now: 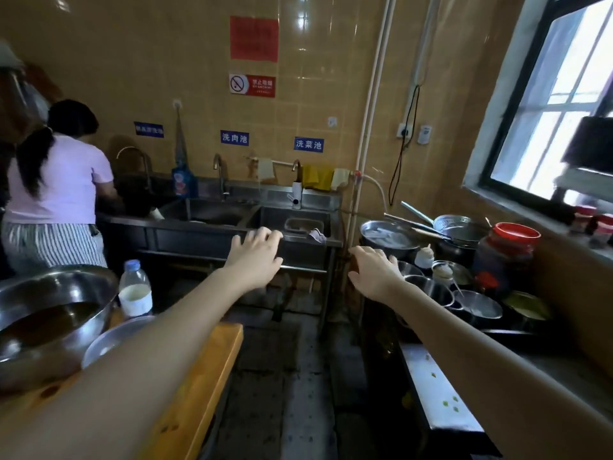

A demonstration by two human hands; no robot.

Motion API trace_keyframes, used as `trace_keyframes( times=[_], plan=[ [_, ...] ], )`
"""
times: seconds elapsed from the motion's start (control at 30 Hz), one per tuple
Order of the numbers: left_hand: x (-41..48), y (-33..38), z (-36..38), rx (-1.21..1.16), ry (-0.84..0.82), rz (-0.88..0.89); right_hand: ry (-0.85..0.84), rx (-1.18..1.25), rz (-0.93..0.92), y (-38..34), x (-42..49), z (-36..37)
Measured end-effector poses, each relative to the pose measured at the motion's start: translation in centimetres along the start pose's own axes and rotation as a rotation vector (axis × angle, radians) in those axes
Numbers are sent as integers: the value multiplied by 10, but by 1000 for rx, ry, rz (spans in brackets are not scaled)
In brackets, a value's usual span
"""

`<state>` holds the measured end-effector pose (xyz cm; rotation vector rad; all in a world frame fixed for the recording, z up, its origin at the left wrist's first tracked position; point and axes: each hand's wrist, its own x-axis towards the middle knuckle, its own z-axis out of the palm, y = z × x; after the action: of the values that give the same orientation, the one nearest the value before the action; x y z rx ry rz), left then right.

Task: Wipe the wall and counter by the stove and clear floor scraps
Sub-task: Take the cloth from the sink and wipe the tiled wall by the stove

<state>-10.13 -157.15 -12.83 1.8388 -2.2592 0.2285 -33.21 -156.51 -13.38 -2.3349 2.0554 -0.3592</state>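
My left hand [257,257] and my right hand [374,273] reach forward at mid height, fingers loosely spread, holding nothing. Ahead stands a steel triple sink [298,242]. A crumpled grey cloth [316,234] lies on the rim of the right basin, just beyond my left hand. Yellow cloths [316,176] hang on a rail on the tan tiled wall [315,104]. On the right runs the steel counter [441,386] with small green scraps on it. The dark wet floor [282,376] lies between the counters.
A person in a pink shirt [56,180] works at the left basin. Pots, bowls, a strainer and a red-lidded jar [506,257] crowd the right counter. On the left are a wooden table [205,366], a steel bowl [49,313] and a bottle [135,288]. A window [564,104] is at the right.
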Motion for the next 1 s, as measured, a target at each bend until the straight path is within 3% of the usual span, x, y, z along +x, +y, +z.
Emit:
trace_keyframes(
  times=[0.5,1.0],
  plan=[
    [262,-55,102,11,-109,-25,-51,34,72,69,275,77],
    [533,-92,250,-32,-199,-27,-98,126,94,143,560,191]
  ],
)
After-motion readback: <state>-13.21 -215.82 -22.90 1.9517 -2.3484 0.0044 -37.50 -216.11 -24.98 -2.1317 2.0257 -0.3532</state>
